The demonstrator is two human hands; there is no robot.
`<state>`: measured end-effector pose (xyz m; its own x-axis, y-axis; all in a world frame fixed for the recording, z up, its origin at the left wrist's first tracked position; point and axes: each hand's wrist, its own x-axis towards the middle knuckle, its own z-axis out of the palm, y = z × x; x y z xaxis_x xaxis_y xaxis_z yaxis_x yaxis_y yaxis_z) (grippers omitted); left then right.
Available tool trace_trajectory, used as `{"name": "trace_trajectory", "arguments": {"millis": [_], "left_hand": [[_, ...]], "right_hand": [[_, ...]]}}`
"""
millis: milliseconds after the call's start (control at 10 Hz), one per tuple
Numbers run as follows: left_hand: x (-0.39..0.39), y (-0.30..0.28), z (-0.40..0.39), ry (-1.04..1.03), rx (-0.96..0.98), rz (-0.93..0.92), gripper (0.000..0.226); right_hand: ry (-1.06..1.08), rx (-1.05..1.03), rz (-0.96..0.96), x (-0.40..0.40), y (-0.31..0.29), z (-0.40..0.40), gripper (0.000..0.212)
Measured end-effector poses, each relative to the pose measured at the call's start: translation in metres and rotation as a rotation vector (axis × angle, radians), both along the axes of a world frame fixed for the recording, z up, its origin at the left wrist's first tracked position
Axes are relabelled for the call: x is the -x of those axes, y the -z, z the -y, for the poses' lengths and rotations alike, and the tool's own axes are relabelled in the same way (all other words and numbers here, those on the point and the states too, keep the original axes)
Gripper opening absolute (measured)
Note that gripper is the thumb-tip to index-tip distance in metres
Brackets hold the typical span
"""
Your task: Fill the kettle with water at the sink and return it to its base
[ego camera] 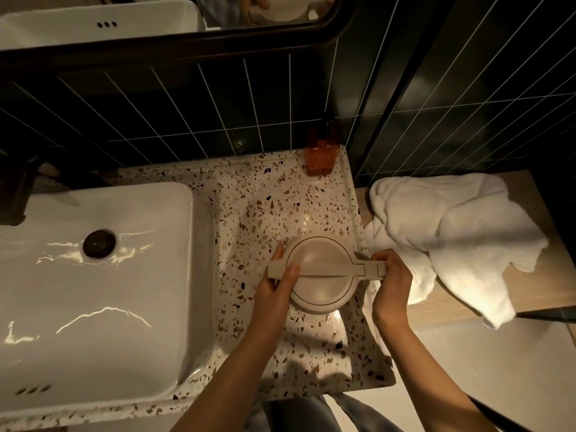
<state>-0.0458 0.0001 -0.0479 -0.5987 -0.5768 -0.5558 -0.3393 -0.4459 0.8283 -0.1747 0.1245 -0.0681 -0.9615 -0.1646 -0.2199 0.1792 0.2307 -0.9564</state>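
A cream kettle with its round lid closed stands on the speckled terrazzo counter, to the right of the white rectangular sink. My left hand grips the kettle's left side, thumb on the spout end of the lid bar. My right hand holds the handle end on the right. The sink's dark drain is visible. A dark tap stands at the sink's far left edge. No kettle base is in view.
An amber soap bottle stands at the back of the counter against the dark tiled wall. A crumpled white towel lies on a wooden shelf to the right. A mirror hangs above.
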Motion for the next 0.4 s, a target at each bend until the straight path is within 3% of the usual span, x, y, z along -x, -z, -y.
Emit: {"name": "trace_trajectory", "arguments": {"millis": [200,300,400], "left_hand": [[0.001,0.001,0.005,0.008,-0.011,0.020,0.061],[-0.003,0.000,0.008,0.033,0.014,0.064,0.056],[-0.015,-0.005,0.014,0.007,0.051,0.081,0.040]], "right_hand": [[-0.068,-0.030,0.031,-0.003,0.000,-0.009,0.032],[-0.087,-0.043,0.085,-0.003,-0.002,-0.015,0.045],[0.049,-0.087,0.134,-0.009,-0.002,-0.030,0.051]]}}
